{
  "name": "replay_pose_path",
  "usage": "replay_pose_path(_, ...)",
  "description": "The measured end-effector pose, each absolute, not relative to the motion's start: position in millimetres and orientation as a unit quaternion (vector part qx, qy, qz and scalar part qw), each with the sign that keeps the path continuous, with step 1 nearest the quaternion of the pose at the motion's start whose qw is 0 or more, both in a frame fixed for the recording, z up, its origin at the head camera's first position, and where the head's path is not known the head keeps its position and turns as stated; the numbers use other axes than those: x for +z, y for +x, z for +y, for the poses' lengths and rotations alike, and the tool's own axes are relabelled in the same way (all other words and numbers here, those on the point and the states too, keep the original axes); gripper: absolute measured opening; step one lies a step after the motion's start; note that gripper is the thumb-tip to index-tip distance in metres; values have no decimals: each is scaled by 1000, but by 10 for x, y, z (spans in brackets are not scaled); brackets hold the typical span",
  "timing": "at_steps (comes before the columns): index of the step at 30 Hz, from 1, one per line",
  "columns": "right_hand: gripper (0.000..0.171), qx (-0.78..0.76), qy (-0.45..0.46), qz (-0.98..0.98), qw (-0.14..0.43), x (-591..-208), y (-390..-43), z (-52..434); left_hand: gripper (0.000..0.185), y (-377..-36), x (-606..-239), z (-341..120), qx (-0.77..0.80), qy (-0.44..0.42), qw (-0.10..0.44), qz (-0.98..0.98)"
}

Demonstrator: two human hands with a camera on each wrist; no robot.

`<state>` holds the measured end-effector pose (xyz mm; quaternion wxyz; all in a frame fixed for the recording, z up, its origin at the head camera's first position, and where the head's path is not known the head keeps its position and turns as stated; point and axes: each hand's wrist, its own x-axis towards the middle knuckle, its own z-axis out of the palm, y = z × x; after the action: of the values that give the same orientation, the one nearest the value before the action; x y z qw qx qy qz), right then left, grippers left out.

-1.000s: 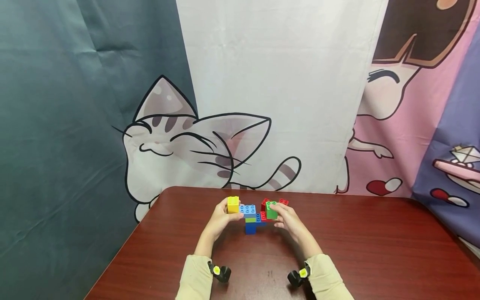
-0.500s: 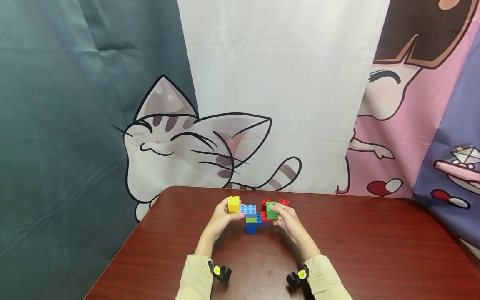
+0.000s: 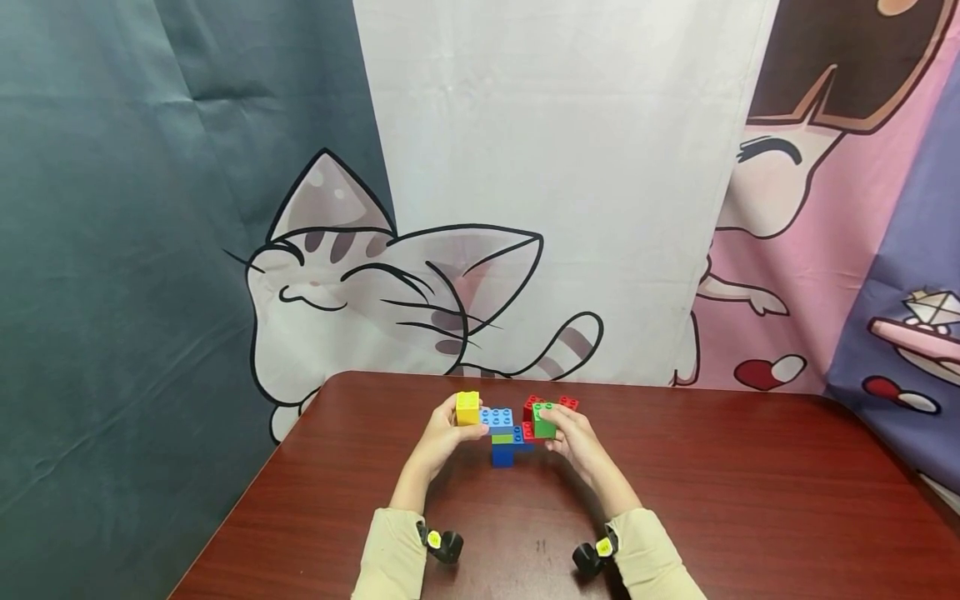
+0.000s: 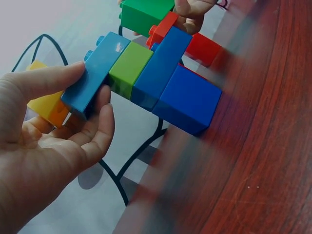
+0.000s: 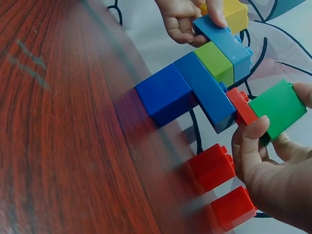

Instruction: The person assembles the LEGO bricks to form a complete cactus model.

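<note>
While my left hand [image 3: 444,433] pinches the light blue brick [image 4: 97,68] between thumb and fingertips, with the yellow brick [image 3: 467,408] tucked just behind that grip, my right hand [image 3: 576,439] clamps the green brick [image 5: 278,108] between thumb and curled fingers. Between the two grips runs the joined brick assembly [image 3: 504,435]: lime piece [image 4: 129,68], blue bricks, and a red brick [image 5: 242,106] touching the green one. Against the frames from a second ago almost nothing has shifted; I judge both hands are holding steady, seating the green brick rather than repositioning. Beyond my right grip, loose red bricks [image 5: 222,187] lie on the wooden table [image 3: 750,500]. Both wrists angle inward, forearms resting low, the assembly's lowest blue brick [image 5: 165,94] close to the tabletop.
</note>
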<state>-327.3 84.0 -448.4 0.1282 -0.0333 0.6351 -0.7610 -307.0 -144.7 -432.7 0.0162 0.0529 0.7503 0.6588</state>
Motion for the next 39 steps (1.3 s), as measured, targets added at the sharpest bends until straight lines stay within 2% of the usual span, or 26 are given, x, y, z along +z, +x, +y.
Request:
replay_pose_path(11,46,-737,-46,658,148,-4430,-3251,882,56,-3080,-4310,-1432,662,46,12,748)
replay_pose_path(22,46,-701,-38,702,121,-4419,-3255,882,57,-3079,-4321,-1439,667,54,8,743)
replay_pose_path(31,45,-702,-55,698,128,-4438,-3268,896,57,-3066,-4305,-1443,673,57,14,737)
replay_pose_path(39,51,-693,-85,705,124,-4482,-3309,995,59,-3051,-4334,-1469,661,106,0,743)
